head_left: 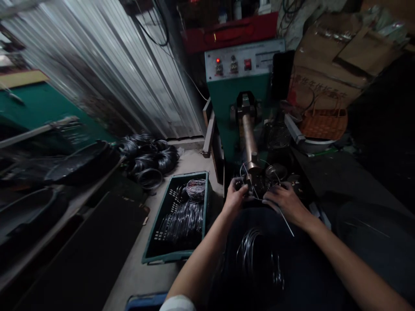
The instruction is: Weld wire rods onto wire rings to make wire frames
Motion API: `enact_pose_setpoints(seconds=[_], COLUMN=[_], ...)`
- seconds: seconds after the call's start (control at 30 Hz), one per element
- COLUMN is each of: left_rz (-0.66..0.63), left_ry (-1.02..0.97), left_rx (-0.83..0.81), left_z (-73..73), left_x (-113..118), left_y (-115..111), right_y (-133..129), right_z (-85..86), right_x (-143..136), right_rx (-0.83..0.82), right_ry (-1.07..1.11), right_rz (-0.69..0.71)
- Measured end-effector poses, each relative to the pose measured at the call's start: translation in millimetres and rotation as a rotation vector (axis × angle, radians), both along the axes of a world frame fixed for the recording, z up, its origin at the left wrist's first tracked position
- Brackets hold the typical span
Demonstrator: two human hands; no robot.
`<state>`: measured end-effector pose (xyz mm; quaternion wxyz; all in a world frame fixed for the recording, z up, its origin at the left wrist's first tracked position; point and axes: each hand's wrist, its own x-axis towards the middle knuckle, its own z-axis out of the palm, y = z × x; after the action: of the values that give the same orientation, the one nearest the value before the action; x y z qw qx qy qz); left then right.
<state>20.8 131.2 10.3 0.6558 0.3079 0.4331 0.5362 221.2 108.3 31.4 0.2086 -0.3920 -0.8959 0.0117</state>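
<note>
Both my hands are under the tip of a copper-coloured machine arm [250, 140], with thin bent metal wire [287, 224] between them. My left hand [236, 195] pinches the wire just left of the arm's lower end. On the right, my right hand [287, 199] has its fingers closed on the same wire, and a straight end sticks out below toward my lap. A curved part of the wire rises around the arm's tip. The exact contact between wire and machine is dark and blurred. Several bent wires [249, 248] lie across my lap.
A green machine body with a control panel [244, 60] and lit red lamp stands ahead. Left of me, a green crate [175, 252] holds many wire pieces. Black wire coils [149, 153] lie beyond it. A wicker basket [324, 124] and cardboard box [333, 65] are at right.
</note>
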Motion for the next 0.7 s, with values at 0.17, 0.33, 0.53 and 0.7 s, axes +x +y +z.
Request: enact_pose_setpoints(seconds=[0.17,0.33,0.53,0.7], left_rz=[0.060,0.075,0.102,0.089], left_ry=[0.009,0.030,0.028,0.054], left_rx=[0.063,0.100,0.104,0.108], left_z=[7.4,2.7,4.2,9.5], left_x=[-3,-9,-11,-12], left_y=[34,50,61,54], right_y=[35,48,61,39], right_z=[4.5,6.6,9.5,8.2], right_x=[-2,-8,-13,-20], right_rx=[-0.041,-0.108,-0.128,-0.118], right_ry=[0.084,0.171,0.184,0.206], right_rz=[0.007,0.055,0.092,0.052])
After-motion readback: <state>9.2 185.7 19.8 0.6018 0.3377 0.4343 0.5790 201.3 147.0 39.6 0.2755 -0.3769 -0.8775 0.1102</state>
